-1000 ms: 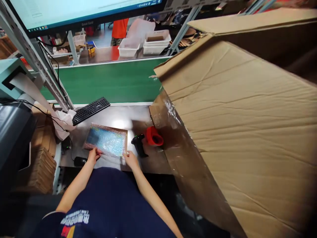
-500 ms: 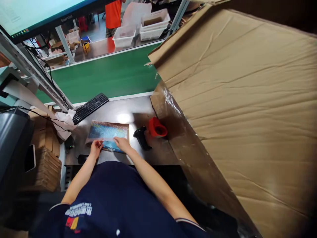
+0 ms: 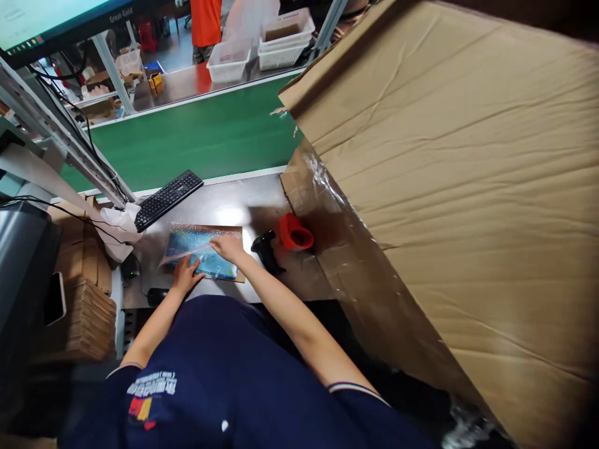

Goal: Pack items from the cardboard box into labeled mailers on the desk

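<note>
A flat blue item wrapped in bubble wrap (image 3: 206, 254) lies on a brown cardboard sheet on the dark work table (image 3: 224, 206). My left hand (image 3: 186, 275) rests flat with fingers spread on the item's near left part. My right hand (image 3: 228, 247) lies over its upper right part and seems to pinch a fold of the wrap that stretches to the left. A black barcode scanner (image 3: 266, 249) stands just right of my right hand.
A red tape dispenser (image 3: 293, 232) sits beside the scanner. A huge cardboard box (image 3: 444, 174) fills the right side. A black keyboard (image 3: 167, 198) lies at the back left, before a green conveyor (image 3: 196, 143). White baskets (image 3: 262, 43) and a person in orange stand beyond.
Both hands moved from the item's near edge up onto it. The right hand carried the wrap's loose flap over the top. The view tilted down and left.
</note>
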The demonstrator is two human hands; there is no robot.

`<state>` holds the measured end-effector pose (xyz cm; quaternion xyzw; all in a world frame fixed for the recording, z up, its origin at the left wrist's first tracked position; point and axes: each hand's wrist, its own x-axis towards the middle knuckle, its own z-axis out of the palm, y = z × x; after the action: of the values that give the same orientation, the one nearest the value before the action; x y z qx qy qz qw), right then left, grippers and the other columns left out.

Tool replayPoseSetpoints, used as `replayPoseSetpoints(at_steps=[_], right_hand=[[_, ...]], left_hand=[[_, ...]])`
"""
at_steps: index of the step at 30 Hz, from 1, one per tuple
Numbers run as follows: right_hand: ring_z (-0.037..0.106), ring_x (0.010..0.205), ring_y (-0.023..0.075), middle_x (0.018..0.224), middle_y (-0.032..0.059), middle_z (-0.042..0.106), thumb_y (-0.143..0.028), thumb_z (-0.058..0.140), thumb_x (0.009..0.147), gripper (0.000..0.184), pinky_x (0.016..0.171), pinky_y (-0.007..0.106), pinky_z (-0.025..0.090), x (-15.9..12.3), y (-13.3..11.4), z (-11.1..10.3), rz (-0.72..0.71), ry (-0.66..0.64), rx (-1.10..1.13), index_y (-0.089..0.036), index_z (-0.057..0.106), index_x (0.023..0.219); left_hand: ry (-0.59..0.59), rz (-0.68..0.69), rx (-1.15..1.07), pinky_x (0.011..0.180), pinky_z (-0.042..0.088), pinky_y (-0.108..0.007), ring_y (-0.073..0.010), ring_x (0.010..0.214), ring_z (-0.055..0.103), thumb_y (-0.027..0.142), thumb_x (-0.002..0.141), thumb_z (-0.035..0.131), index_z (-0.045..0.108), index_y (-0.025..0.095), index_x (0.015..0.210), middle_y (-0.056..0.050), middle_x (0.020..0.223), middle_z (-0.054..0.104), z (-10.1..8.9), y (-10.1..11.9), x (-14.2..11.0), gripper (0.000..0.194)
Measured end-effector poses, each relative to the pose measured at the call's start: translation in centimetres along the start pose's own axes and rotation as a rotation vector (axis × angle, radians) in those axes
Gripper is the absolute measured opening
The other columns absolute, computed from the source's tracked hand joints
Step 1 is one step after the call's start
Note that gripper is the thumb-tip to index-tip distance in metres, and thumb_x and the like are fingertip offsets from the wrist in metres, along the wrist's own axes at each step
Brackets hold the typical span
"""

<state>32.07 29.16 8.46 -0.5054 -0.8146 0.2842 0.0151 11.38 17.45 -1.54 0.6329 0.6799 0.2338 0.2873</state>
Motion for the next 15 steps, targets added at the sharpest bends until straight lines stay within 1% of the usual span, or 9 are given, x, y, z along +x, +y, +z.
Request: replayPoseSetpoints(at_steps=[2,5,7,10,11,13,15], right_hand=[[0.066,0.116,0.0286,0.124,0.0115,0.074,-0.031,0.052,0.100,0.034,0.098,0.037,0.048,0.6,-0.3,-0.5,0.004,0.041,0.024,-0.023,0.074,0.125],[0.067,0.114,0.0257,0.122,0.0101,0.075,-0.026,0.057,0.098,0.030,0.099,0.034,0.049,1.4,-0.3,-1.1,-0.011,0.081,0.135,-0.019,0.075,0.121],[0.069,0.108,0.0221,0.119,0.0087,0.077,-0.022,0.063,0.095,0.027,0.097,0.030,0.050,1.9,0.2,-1.2,-0.040,0.080,0.226,-0.016,0.076,0.118],[0.071,0.098,0.0191,0.112,0.0078,0.078,-0.016,0.068,0.089,0.026,0.092,0.027,0.053,2.4,1.4,-1.1,-0.093,0.059,0.347,-0.014,0.077,0.113],[0.072,0.097,0.0192,0.110,0.0078,0.079,-0.014,0.068,0.087,0.026,0.091,0.027,0.054,2.4,1.8,-0.9,-0.114,0.048,0.390,-0.014,0.077,0.111],[0.072,0.097,0.0205,0.108,0.0074,0.079,-0.011,0.066,0.085,0.027,0.091,0.029,0.055,1.9,2.4,-0.4,-0.168,0.003,0.464,-0.015,0.078,0.109],[0.073,0.100,0.0229,0.108,0.0066,0.080,-0.009,0.065,0.082,0.031,0.093,0.032,0.055,0.5,3.0,0.6,-0.202,-0.071,0.478,-0.017,0.079,0.108]], left_hand=[[-0.020,0.049,0.050,0.123,0.027,-0.055,-0.0424,0.142,0.045,0.041,0.077,0.086,0.072,0.021,0.126,-0.020,0.153,0.051,0.0,-0.4,0.2,0.055],[-0.111,0.140,0.191,0.123,0.028,-0.057,-0.0424,0.144,0.044,0.039,0.081,0.082,0.067,0.018,0.135,-0.022,0.154,0.052,0.0,-1.0,0.9,0.060],[-0.173,0.222,0.272,0.124,0.028,-0.055,-0.0410,0.148,0.040,0.039,0.084,0.078,0.060,0.017,0.143,-0.022,0.157,0.049,0.0,-1.4,1.5,0.065],[-0.247,0.315,0.293,0.125,0.029,-0.052,-0.0373,0.151,0.038,0.041,0.088,0.074,0.057,0.022,0.146,-0.017,0.159,0.049,-0.2,-1.9,2.4,0.063],[-0.266,0.326,0.286,0.125,0.029,-0.051,-0.0365,0.151,0.038,0.042,0.089,0.073,0.058,0.024,0.145,-0.015,0.159,0.049,-0.2,-2.0,2.6,0.061],[-0.286,0.302,0.261,0.124,0.031,-0.052,-0.0364,0.149,0.042,0.042,0.089,0.072,0.061,0.026,0.142,-0.014,0.157,0.052,-0.2,-1.8,2.7,0.056],[-0.262,0.247,0.224,0.124,0.031,-0.053,-0.0375,0.146,0.045,0.039,0.088,0.073,0.064,0.025,0.139,-0.014,0.154,0.055,-0.1,-1.3,2.4,0.053]])
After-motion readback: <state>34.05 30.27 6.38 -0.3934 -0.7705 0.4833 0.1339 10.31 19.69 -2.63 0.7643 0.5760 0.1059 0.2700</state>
